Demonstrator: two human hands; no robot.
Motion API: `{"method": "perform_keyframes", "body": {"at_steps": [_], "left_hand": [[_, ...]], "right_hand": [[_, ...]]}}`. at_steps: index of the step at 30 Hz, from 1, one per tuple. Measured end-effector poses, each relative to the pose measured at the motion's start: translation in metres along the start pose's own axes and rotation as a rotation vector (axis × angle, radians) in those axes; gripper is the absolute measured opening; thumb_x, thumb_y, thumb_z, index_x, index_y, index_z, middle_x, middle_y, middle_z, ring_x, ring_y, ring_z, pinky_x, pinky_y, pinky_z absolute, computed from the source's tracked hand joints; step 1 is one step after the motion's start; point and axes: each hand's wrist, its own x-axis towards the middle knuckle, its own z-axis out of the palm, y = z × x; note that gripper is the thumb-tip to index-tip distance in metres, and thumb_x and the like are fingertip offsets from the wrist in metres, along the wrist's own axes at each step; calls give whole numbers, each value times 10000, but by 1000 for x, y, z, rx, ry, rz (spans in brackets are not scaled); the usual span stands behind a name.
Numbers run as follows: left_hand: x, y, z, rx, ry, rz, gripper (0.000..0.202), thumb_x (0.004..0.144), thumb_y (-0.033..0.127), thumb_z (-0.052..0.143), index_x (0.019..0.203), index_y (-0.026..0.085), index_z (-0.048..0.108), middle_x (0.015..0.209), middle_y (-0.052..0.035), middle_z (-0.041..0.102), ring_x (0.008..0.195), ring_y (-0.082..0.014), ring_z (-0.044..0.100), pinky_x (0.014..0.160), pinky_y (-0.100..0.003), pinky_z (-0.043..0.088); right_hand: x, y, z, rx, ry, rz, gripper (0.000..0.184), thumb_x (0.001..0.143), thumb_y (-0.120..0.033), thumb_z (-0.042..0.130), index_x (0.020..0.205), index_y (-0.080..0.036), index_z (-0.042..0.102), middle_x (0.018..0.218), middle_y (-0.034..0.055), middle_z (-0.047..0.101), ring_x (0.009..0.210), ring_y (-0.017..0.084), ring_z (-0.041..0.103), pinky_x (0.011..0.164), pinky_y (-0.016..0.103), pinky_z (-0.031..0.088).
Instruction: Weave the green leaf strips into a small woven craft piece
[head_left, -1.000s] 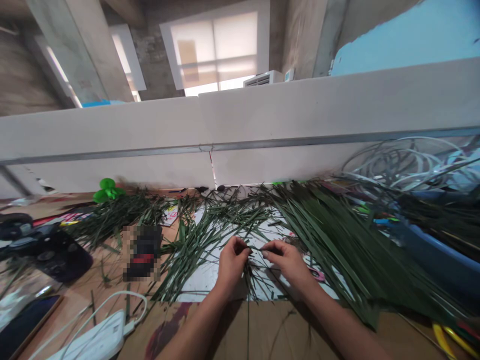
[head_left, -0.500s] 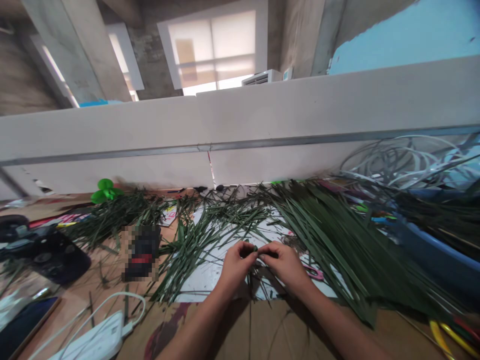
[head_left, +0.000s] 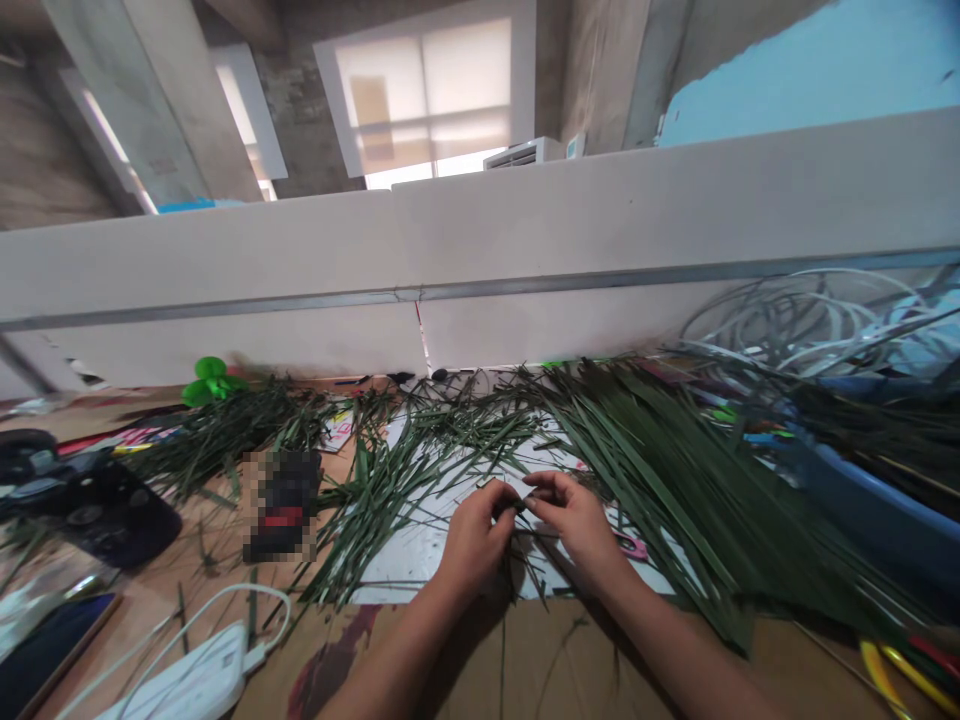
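Bare hands (head_left: 474, 540) pinching narrow green leaf strip (head_left: 519, 506), long flat strips (head_left: 660, 480) beside

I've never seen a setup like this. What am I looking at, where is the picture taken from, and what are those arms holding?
No machine here: these are a person's own bare arms, filmed by one camera worn on their head, looking forward and down. Their left hand and right hand meet, pinching a small piece of green leaf between the fingers. Long green leaf strips lie spread across a white sheet on a wooden tabletop. Nearby are pink scissor handles, a white power bank and a blue tub.
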Motion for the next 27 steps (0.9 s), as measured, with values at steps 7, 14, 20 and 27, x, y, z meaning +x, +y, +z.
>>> {"method": "perform_keyframes", "body": {"at_steps": [7,14,20,27], "left_hand": [[0,-1,2,-42,-15,-14,188,802,127,505,904,228,627,875,-7,683,827,-184,610,761,-279,443],[0,-2,1,-80,8,-7,161,799,123,533,890,228,615,860,5,681,812,-176,617,750,-275,444],[-1,-6,5,-130,54,-37,142,783,103,540,848,220,588,827,3,674,797,-174,633,738,-270,458],[-1,-10,8,-266,53,-105,227,794,116,568,993,206,631,930,-43,748,886,-201,693,806,-294,495]], "right_hand": [[0,-3,1,-5,7,-20,310,594,-323,780,863,-192,700,785,49,725,771,244,673,741,358,506],[-3,-10,2,-36,-49,-17,234,612,-357,759,777,-191,757,791,73,769,807,277,697,824,414,516],[-8,-14,4,-87,-70,-51,205,655,-314,696,800,-200,785,849,80,790,858,282,705,874,420,506],[-9,-15,5,-164,-62,-94,197,693,-314,639,811,-194,741,815,64,767,815,261,699,803,387,514]]}}
